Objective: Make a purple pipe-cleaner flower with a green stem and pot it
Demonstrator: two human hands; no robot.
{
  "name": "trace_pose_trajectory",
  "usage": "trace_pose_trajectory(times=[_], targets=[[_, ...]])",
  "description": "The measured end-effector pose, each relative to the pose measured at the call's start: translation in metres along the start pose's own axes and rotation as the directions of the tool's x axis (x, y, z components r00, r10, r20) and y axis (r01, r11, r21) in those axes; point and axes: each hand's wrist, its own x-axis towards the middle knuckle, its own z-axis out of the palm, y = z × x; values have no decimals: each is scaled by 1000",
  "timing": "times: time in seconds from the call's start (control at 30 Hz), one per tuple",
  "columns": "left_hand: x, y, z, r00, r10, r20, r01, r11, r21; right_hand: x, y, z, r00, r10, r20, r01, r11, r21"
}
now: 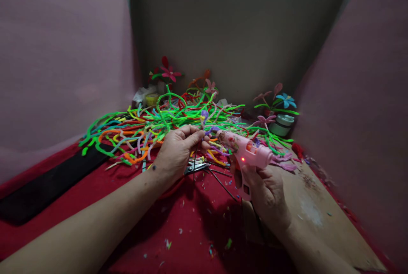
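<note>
At frame centre, the left hand [178, 148] pinches a purple pipe cleaner [205, 122] in closed fingers; the right hand [266, 191] grips a pink glue gun [247, 151], nozzle touching it.

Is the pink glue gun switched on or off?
On: a red light glows on the glue gun, held in the right hand.

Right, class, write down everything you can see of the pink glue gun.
The glue gun is pink plastic by its look, with small flower prints on the barrel, an orange window on its side and a small red light glowing below it. The right hand grips its handle, above the red cloth. Its barrel tilts up and left, nozzle close to the purple pipe-cleaner piece pinched in the left hand; whether they touch is unclear. A dark cord hangs from the handle.
</note>
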Motion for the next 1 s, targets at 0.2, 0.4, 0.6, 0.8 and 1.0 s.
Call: trace_pose_trajectory(times=[0.2, 0.4, 0.6, 0.8, 1.0], targets=[[0, -1, 0, 1000, 3, 3, -3, 1000, 8, -1, -1, -1, 1000, 9, 7, -9, 1000, -4], [0, 0, 0, 1000, -6, -1, 6, 1000, 10, -1, -2, 0, 1000, 21, 7, -21, 1000, 3], [-1, 1, 1, 1000, -9, -11, 9, 1000, 7, 0, -2, 0, 1000, 18, 3, -18, 1000, -3], [-1, 2, 1, 1000, -11, 0, 11, 1000, 4, -2, -3, 0, 998, 49, 39, -48, 999, -26], [0, 1, 0, 1000, -9, -6, 9, 1000, 6, -2, -3, 0, 1000, 10, 19, -10, 1000, -29]])
